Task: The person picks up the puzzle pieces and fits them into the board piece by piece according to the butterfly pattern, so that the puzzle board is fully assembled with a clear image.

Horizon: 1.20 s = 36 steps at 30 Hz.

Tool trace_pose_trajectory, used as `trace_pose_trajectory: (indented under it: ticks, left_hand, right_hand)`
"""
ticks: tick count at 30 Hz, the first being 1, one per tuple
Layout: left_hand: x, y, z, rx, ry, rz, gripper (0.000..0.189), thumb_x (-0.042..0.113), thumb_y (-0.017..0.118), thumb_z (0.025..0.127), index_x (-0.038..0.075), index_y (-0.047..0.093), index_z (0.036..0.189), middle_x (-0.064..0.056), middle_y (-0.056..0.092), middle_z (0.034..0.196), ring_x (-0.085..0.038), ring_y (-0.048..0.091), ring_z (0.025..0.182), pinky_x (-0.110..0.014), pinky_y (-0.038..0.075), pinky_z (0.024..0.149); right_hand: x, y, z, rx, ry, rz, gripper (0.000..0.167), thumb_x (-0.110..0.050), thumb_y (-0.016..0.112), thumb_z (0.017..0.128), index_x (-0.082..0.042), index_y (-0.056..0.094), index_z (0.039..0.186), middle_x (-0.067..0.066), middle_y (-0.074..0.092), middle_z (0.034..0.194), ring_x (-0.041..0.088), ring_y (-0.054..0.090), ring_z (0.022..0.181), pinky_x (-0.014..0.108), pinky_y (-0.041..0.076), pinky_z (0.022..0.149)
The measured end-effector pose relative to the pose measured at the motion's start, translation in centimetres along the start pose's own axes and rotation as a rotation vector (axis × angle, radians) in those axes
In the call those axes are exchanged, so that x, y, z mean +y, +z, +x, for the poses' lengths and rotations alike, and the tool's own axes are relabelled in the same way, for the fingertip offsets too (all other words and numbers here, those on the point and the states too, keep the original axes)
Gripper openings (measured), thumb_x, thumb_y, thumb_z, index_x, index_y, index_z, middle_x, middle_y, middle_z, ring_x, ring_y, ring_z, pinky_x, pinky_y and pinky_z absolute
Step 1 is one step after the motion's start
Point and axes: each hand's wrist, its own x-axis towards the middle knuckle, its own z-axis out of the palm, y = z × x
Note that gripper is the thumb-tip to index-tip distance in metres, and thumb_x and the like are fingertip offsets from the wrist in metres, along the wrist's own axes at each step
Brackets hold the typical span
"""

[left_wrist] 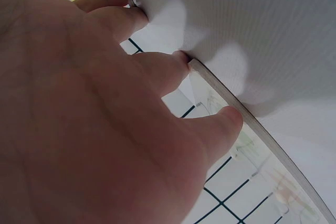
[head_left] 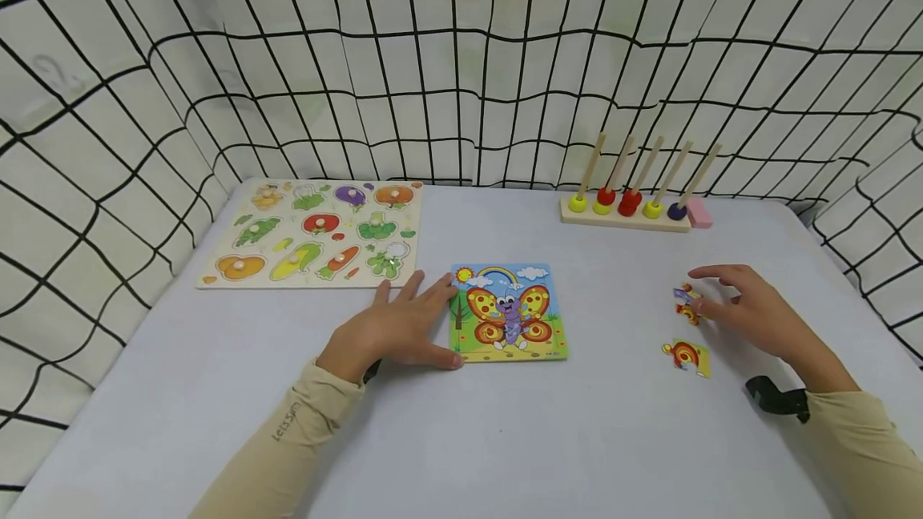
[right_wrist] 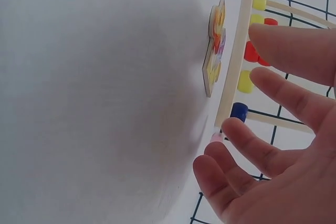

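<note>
In the head view, a square butterfly picture puzzle [head_left: 510, 315] lies flat on the white table. My left hand [head_left: 397, 327] spreads its fingers at the puzzle's left side, with the thumb by its lower left corner. Toward the right lie loose puzzle pieces: one with a red and yellow swirl [head_left: 688, 357], and another small piece [head_left: 687, 307] just above it. My right hand [head_left: 753, 319] hovers beside that upper piece, its thumb overlapping it in the head view. In the right wrist view the fingers [right_wrist: 278, 90] are apart and grip nothing; the loose pieces [right_wrist: 214, 56] appear beyond them.
A vegetable knob puzzle board [head_left: 310, 235] lies at the back left. At the back right stands a wooden peg stand [head_left: 626, 219] with coloured beads, and a pink block [head_left: 698, 213] beside it. Black netting [head_left: 454, 94] surrounds the table's back and sides.
</note>
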Motion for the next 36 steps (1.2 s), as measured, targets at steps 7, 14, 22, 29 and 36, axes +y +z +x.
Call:
trace_pose_trajectory:
  ticks: [7, 14, 22, 29, 36]
  left_hand:
    - [0.00, -0.13, 0.00, 0.004, 0.002, -0.007, 0.105, 0.056, 0.081, 0.091, 0.011, 0.028, 0.170, -0.008, 0.012, 0.179, -0.043, 0.002, 0.163, -0.073, -0.002, 0.123]
    - [0.09, -0.19, -0.08, 0.006, 0.001, -0.013, 0.105, 0.056, 0.081, 0.091, 0.010, 0.029, 0.170, -0.008, 0.012, 0.179, -0.043, 0.002, 0.163, -0.074, -0.002, 0.123]
    - [0.17, -0.22, -0.15, 0.009, 0.002, -0.010, 0.105, 0.055, 0.081, 0.091, 0.010, 0.028, 0.170, -0.008, 0.013, 0.179, -0.043, 0.003, 0.163, -0.074, -0.002, 0.123]
    - [0.09, -0.15, -0.06, 0.008, 0.006, -0.009, 0.105, 0.056, 0.081, 0.091, 0.011, 0.029, 0.170, -0.008, 0.013, 0.179, -0.043, 0.003, 0.163, -0.074, -0.001, 0.123]
    - [0.02, -0.11, 0.06, 0.010, 0.003, 0.005, 0.105, 0.057, 0.081, 0.091, 0.011, 0.029, 0.170, -0.008, 0.013, 0.179, -0.044, 0.003, 0.163, -0.075, -0.001, 0.123]
  right_hand:
    - [0.02, 0.06, 0.11, -0.002, -0.045, -0.003, 0.045, -0.016, 0.072, 0.103, 0.003, 0.059, 0.142, 0.033, 0.045, 0.150, 0.055, 0.037, 0.138, 0.075, 0.045, 0.100]
    - [0.09, 0.17, 0.34, -0.008, -0.092, 0.000, 0.042, -0.009, 0.078, 0.097, 0.001, 0.063, 0.136, 0.031, 0.050, 0.146, 0.055, 0.036, 0.137, 0.075, 0.043, 0.099]
    - [0.23, 0.30, 0.36, -0.040, -0.100, 0.011, 0.038, -0.006, 0.081, 0.094, -0.001, 0.068, 0.129, 0.037, 0.042, 0.150, 0.062, 0.030, 0.139, 0.084, 0.034, 0.102]
    - [0.32, 0.48, 0.43, -0.058, -0.114, -0.019, 0.025, -0.004, 0.081, 0.094, -0.001, 0.073, 0.118, 0.039, 0.042, 0.150, 0.065, 0.029, 0.138, 0.087, 0.030, 0.102]
    - [0.47, 0.61, 0.62, -0.050, -0.147, -0.046, 0.021, -0.002, 0.081, 0.092, -0.003, 0.075, 0.112, 0.039, 0.046, 0.147, 0.065, 0.030, 0.137, 0.087, 0.027, 0.102]
